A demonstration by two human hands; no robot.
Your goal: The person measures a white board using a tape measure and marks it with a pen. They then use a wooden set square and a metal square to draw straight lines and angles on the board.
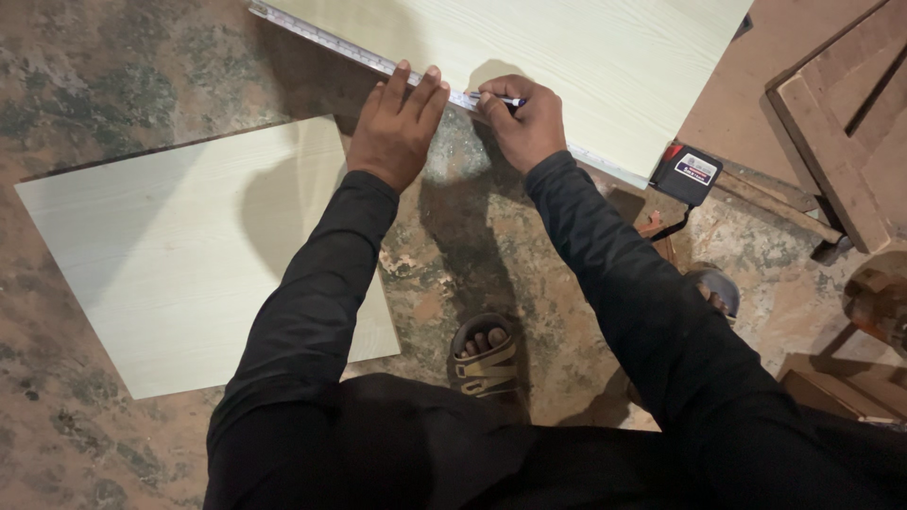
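Mottled floor; black tape case [688,173], white-red label, beside pale board [586,57].

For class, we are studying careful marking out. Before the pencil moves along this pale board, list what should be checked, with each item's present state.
1. Tape blade lies along the upper board's edge: ok.
2. Left hand presses the blade flat: ok.
3. Right hand grips the pencil at the blade: ok.
4. Tape case rests past the board's corner: ok.
5. Pencil tip on the right graduation: cannot tell.
6. Second board lies apart on the floor: ok.
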